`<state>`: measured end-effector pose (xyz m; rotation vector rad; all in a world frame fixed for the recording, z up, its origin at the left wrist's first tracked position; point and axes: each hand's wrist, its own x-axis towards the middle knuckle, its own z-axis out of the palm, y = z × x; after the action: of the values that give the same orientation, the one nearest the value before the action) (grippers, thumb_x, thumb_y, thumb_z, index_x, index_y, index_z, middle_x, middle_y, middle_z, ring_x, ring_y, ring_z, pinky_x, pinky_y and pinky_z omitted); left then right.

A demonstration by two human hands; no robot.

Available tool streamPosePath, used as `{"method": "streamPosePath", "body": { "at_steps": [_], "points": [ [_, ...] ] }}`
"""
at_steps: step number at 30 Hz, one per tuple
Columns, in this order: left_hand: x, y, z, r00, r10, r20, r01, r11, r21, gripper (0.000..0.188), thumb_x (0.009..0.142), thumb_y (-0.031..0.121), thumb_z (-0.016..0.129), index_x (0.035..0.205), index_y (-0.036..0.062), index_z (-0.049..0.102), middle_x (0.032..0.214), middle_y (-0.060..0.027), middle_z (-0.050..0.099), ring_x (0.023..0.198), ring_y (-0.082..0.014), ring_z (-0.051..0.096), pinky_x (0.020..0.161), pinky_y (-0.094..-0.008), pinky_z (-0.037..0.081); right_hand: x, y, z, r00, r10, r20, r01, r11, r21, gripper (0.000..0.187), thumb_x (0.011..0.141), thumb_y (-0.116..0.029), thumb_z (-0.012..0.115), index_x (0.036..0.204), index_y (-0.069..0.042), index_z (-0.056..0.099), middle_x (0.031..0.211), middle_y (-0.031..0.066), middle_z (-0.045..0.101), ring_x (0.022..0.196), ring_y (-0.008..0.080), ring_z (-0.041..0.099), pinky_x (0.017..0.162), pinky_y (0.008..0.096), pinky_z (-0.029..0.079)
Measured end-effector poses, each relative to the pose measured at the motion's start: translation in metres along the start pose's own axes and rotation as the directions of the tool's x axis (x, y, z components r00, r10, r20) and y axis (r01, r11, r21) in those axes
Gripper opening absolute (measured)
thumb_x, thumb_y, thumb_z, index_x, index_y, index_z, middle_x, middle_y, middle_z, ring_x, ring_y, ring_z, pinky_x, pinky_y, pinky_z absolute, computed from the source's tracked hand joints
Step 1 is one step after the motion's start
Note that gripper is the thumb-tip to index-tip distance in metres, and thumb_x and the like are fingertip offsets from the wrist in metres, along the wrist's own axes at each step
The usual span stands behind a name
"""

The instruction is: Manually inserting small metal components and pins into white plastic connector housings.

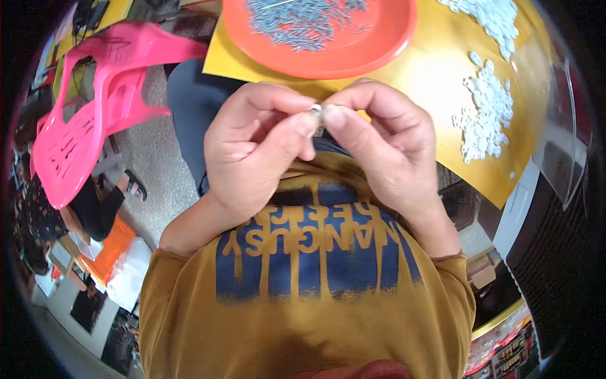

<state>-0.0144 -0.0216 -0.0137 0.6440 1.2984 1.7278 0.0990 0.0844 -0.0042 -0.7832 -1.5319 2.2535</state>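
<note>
My left hand [252, 142] and my right hand [385, 136] meet in front of my chest, thumbs and forefingers pinched tip to tip. Between them is a small whitish piece [315, 108], mostly covered by the fingertips; its exact shape does not show. Just beyond the hands, an orange-red plate [379, 54] holds a heap of small grey metal pins or screws [297, 25]. To the right lies a loose pile of small white plastic pieces [485, 114], some apparently with holes. A second pile of white pieces [489, 19] is farther back.
Plate and piles rest on a yellow tabletop [442, 69]. A pink plastic chair [76, 139] stands at the left. Another person's sandalled foot [136, 185] shows behind it, near an orange and white bag [123, 265]. A clear plastic panel [562, 151] is at the right.
</note>
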Motion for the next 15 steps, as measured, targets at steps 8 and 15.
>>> {"method": "streamPosePath", "body": {
  "at_steps": [8,15],
  "points": [
    [0.007,-0.006,0.014,0.991,-0.133,-0.016,0.133,0.991,-0.003,0.013,0.080,-0.002,0.053,0.092,-0.0009,0.049,0.077,-0.0068,0.055,0.060,-0.0086,0.052,0.054,-0.0186,0.044,-0.001,0.010,-0.023,0.985,-0.166,0.035,0.167,0.986,-0.018,0.008,0.082,-0.005,0.055,0.082,0.002,0.057,0.080,0.0031,0.056,0.077,0.0084,0.050,0.070,0.0215,0.040],
    [0.020,-0.009,0.033,0.983,-0.184,0.022,0.185,0.977,-0.102,0.011,0.081,-0.002,0.053,0.091,-0.0017,0.050,0.074,-0.0059,0.054,0.059,-0.0089,0.051,0.054,-0.0193,0.043,-0.005,0.001,-0.044,0.938,-0.347,-0.021,0.318,0.882,-0.347,0.009,0.078,-0.005,0.058,0.084,0.001,0.058,0.080,0.0055,0.056,0.075,0.0123,0.052,0.069,0.0228,0.040]
  ]
}}
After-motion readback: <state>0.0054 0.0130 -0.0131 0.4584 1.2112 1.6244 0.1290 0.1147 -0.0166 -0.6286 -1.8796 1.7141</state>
